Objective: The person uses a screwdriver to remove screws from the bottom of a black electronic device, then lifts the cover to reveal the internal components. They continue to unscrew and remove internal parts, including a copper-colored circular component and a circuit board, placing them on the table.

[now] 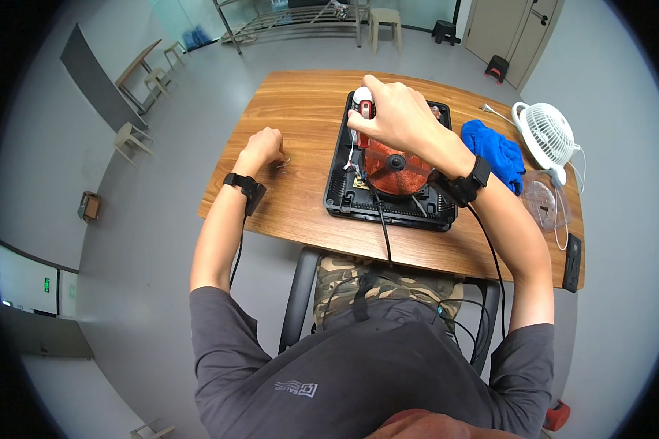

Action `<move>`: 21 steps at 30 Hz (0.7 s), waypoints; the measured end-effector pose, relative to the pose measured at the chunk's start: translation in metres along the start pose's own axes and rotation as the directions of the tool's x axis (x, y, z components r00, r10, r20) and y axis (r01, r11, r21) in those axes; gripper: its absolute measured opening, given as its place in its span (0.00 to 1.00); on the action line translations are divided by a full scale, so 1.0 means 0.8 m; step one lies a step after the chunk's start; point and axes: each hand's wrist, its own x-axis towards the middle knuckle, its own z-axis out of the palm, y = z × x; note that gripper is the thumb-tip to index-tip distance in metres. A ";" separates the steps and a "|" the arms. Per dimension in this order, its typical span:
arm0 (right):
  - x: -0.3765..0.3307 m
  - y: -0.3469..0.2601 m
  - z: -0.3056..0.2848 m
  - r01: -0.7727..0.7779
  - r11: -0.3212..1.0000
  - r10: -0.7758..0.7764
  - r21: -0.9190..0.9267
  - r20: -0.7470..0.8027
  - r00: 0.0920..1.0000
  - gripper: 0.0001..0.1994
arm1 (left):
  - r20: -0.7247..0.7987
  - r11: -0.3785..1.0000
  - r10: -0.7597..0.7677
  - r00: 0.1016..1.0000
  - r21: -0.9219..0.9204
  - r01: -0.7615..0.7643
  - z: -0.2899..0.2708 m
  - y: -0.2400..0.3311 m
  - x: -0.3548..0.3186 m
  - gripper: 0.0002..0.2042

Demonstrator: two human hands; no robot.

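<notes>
An opened induction cooker (pixel 334 192) lies on the wooden table in front of me, its black casing exposing a round copper-coloured coil (pixel 397 170) and some wiring. My right hand (pixel 403 113) reaches over its far part, closed around a red-and-white handheld tool (pixel 365 111) held upright. The tool's lower end is hard to make out. To the left of the cooker, my left hand (pixel 265 145) rests at the tabletop with its fingers curled together. Beside those fingertips lie small screws (pixel 283 164); whatever they pinch is too small to name.
Right of the cooker are a crumpled blue cloth (pixel 493 152), a white fan (pixel 545 135), a clear plastic container (pixel 546 203) and a black flat device (pixel 572 262) near the table's edge. A black cable (pixel 384 233) runs from the cooker over the front edge.
</notes>
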 end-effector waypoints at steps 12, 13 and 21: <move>-0.014 0.013 -0.007 -0.013 1.000 0.013 -0.025 0.014 1.000 0.22 | -0.395 0.639 0.505 0.768 -0.427 -0.640 -0.070 0.129 -0.044 0.15; -0.017 0.012 -0.009 -0.011 0.999 0.011 -0.031 0.022 1.000 0.22 | -0.401 0.602 0.530 0.747 -0.443 -0.665 -0.073 0.139 -0.049 0.15; -0.038 0.010 -0.014 -0.016 1.000 0.016 -0.008 0.048 0.999 0.24 | -0.246 0.518 0.632 0.735 -0.571 -0.637 -0.086 0.179 -0.066 0.12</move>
